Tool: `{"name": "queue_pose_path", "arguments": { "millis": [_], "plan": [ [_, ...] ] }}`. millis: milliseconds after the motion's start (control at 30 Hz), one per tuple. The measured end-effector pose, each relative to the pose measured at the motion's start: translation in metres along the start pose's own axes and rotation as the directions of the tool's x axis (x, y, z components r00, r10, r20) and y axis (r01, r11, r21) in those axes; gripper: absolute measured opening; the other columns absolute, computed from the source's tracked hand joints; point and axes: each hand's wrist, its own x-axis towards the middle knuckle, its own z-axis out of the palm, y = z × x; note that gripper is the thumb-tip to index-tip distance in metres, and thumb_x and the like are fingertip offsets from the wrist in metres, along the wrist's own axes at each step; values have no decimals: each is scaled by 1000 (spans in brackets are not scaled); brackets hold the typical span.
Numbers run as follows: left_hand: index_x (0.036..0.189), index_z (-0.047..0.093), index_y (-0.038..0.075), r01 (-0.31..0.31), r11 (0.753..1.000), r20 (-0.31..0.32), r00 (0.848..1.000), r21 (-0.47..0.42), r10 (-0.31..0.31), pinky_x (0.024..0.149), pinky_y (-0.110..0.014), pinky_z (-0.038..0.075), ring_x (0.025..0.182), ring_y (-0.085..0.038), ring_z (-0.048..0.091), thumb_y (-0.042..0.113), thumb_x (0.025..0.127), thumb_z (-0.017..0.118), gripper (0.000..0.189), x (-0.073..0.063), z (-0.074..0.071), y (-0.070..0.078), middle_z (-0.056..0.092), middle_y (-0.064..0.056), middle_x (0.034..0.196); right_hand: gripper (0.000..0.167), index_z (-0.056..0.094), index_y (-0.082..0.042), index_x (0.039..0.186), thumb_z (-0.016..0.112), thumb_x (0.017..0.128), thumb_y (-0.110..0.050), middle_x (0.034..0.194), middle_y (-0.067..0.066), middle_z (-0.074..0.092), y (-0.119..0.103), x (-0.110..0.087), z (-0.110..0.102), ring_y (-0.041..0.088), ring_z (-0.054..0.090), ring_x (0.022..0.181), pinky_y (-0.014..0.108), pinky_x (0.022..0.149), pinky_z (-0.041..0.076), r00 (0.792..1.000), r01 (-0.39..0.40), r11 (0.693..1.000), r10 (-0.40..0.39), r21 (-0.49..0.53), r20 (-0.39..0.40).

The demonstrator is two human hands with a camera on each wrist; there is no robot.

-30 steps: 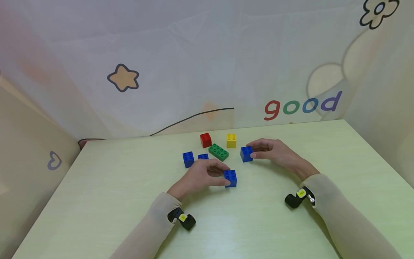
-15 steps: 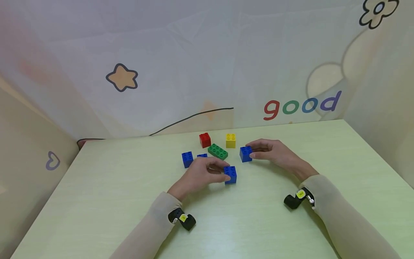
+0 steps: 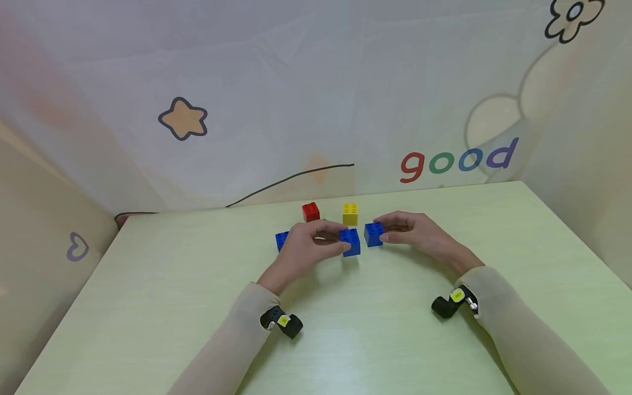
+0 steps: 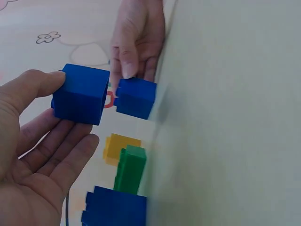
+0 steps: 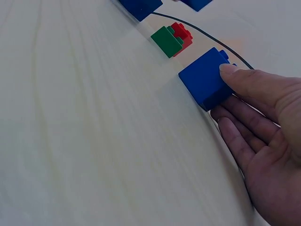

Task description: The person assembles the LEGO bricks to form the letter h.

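My left hand [image 3: 308,247] pinches a blue toy brick [image 3: 350,242] between thumb and fingers; a shadow shows on the table below it. In the left wrist view this blue brick [image 4: 81,94] hangs level with the other, studs facing away from the table. My right hand [image 3: 419,233] pinches a second blue brick [image 3: 373,234] at its right side, low at the tabletop. Only a narrow gap parts the two bricks in the head view. Seen from the right wrist, the thumb presses the near face of its blue brick [image 5: 207,79], with fingers behind.
Behind the hands stand a red brick [image 3: 311,212] and a yellow brick [image 3: 350,214]. A green brick [image 4: 131,169] is mostly hidden by my left hand in the head view. Another blue brick [image 3: 282,240] peeks out left of that hand. A printed cloth wall [image 3: 276,109] rises at the table's back edge.
My left hand has lifted its blue brick and carried it away from me, up beside the other one. It now covers the green brick and one blue brick. My right hand stays put.
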Motion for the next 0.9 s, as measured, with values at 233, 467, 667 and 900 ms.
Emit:
{"name": "queue_pose_path", "arguments": {
  "millis": [233, 467, 667, 900],
  "plan": [
    [128, 76, 7, -23, 1000, -73, 997, 12, 23, 93, -30, 60, 104, -18, 73, 19, 94, 84, 36, 17, -2, 14, 77, -4, 114, 49, 63, -9, 146, 75, 102, -28, 141, 13, 66, 1, -1, 1, 34, 60, 131, 56, 115, 44, 1000, -10, 1000, 10, 5, -6],
    [130, 76, 11, -20, 999, -71, 997, 40, 23, 93, -31, 60, 107, -17, 73, 23, 95, 83, 38, 35, -2, 19, 77, -2, 114, 49, 64, -12, 145, 76, 101, -30, 139, 11, 67, 4, 1, 1, 33, 60, 132, 58, 115, 44, 1000, -20, 1000, 20, 0, -11],
    [132, 75, 9, -51, 997, -55, 997, 53, 54, 92, -31, 60, 106, -17, 73, 21, 96, 83, 38, 46, 0, 21, 78, -2, 114, 50, 63, -11, 146, 76, 102, -29, 141, 12, 66, 5, 2, 1, 35, 59, 133, 58, 115, 44, 1000, -8, 1000, 8, -5, -6],
    [131, 74, 10, -34, 998, -26, 999, 50, 36, 91, -29, 60, 107, -16, 71, 20, 97, 82, 37, 56, 5, 20, 77, -2, 115, 50, 63, -12, 145, 76, 101, -31, 141, 11, 66, 4, 1, -1, 33, 59, 134, 58, 116, 43, 1000, -8, 1000, 8, 5, -1]
  ]
}}
